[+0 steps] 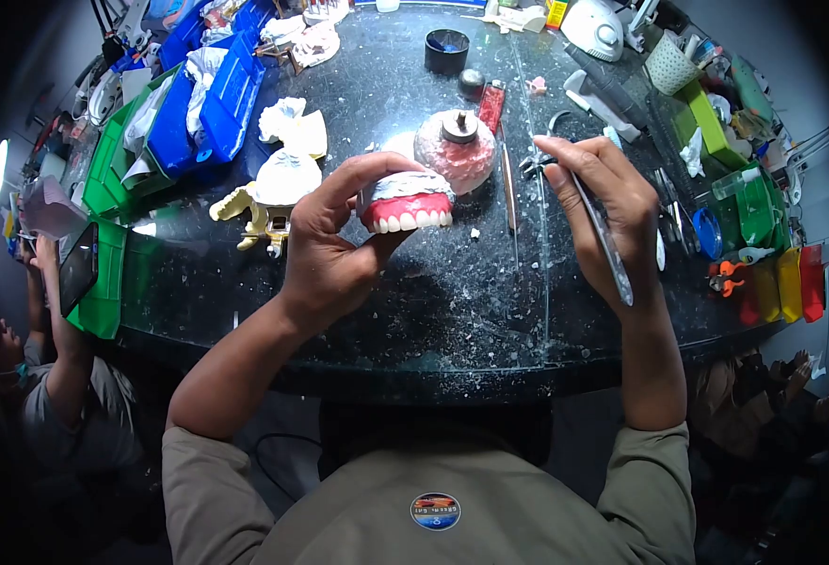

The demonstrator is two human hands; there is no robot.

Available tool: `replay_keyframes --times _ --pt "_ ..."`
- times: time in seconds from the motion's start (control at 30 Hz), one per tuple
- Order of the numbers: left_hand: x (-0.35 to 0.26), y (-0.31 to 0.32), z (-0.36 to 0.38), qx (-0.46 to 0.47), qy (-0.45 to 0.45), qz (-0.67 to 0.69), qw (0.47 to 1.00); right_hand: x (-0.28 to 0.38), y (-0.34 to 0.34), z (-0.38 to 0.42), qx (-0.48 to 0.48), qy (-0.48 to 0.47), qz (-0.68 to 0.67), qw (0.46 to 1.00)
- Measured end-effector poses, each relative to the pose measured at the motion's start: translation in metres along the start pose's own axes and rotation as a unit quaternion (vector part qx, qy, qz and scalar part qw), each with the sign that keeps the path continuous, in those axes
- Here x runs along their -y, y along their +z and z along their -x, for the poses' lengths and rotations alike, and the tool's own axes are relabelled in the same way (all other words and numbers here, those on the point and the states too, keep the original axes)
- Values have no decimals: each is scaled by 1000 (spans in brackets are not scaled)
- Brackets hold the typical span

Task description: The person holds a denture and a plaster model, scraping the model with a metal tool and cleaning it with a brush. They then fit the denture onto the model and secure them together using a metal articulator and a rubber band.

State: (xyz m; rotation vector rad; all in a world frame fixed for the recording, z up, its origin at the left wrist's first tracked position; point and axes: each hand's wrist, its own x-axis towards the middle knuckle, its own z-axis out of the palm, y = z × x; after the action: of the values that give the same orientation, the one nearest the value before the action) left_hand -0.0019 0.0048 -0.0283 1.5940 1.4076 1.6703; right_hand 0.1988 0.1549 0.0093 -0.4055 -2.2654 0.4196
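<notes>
My left hand (329,240) is closed around a denture model (412,209). It has a row of white teeth set in pink wax, with grey-white plaster above. The teeth face down toward the bench. In my right hand (614,198) is a slim metal spatula (616,266), gripped like a pen. Its tip points up and left, and its broad end hangs below the palm. The spatula is apart from the denture. Just behind the denture stands a round, pink-smeared burner (456,155) with a metal neck. A long thin tool (509,193) lies between my hands.
White crumbs dot the black bench (386,325). Blue bins (221,99) and a green bin (104,282) line the left; plaster pieces (287,174) lie nearby. Further back are a black cup (446,52) and red wax (491,105). Another person (66,377) holds a phone.
</notes>
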Motion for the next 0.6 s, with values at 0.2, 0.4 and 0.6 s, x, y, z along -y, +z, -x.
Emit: replay_keyframes --times 0.2,0.4,0.6 --pt "1 1 0 -5 18 15 1000 -1 0 0 8 7 -1 1000" --pt "3 0 -1 10 35 3 999 -5 -3 1 28 35 16 999" --pt "0 1 -1 18 42 10 999 -19 -12 -3 18 32 83 996"
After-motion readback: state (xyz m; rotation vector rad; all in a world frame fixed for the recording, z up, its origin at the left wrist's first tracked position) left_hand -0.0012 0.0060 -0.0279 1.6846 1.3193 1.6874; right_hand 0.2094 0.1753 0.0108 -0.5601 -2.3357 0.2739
